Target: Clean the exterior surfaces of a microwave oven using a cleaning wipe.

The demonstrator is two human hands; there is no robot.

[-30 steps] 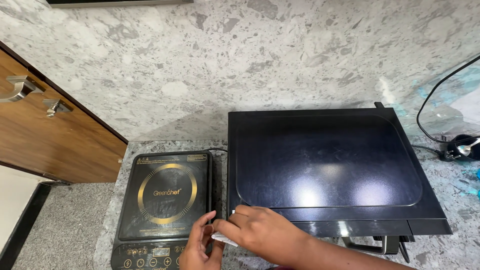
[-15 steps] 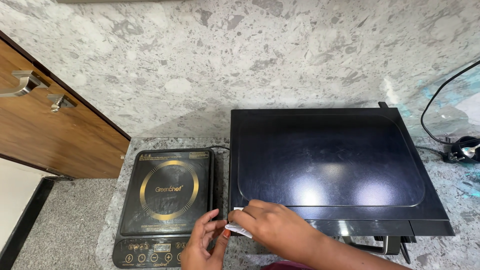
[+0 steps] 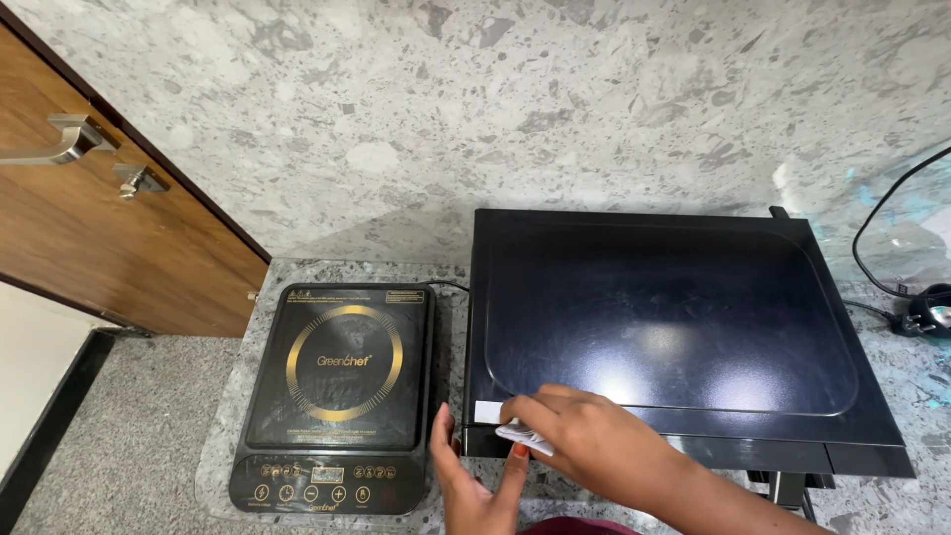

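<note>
Right hand (image 3: 584, 446): lower centre, fingers curled, pinching a white cloth (image 3: 522, 436) on the black oven top (image 3: 674, 327).
Left hand (image 3: 471, 481): open, beside the oven corner.

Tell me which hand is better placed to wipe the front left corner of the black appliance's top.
Right. The right hand already holds the white cloth in its fingers on that corner of the black appliance. The left hand holds nothing and sits beside the corner, next to the induction cooktop.

Black oven (image 3: 674, 327), gold-ringed black cooktop (image 3: 342, 381)
</note>
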